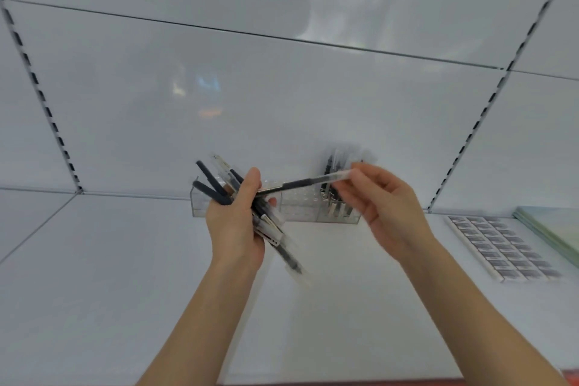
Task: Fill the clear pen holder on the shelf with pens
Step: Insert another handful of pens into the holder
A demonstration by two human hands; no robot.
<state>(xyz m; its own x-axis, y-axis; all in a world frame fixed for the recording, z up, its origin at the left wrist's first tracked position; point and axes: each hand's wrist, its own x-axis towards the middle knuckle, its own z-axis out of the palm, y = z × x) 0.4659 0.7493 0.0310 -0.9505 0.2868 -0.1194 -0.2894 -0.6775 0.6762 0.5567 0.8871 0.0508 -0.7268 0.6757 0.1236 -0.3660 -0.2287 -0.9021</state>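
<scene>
A clear pen holder (297,207) stands on the white shelf (125,276) against the back panel, partly hidden behind both hands. Several pens (336,166) stand upright in its right end. My left hand (235,226) grips a bundle of several black and clear pens (272,232) in front of the holder's left half. My right hand (379,207) pinches the clear end of a single pen (310,182), which lies nearly level, its dark end reaching my left hand's bundle.
A flat white sheet with rows of small dark labels (501,246) lies on the shelf at the right. Beside it sits a pale green stack of flat items (554,232). Slotted shelf uprights (40,94) run up the back panel at both sides.
</scene>
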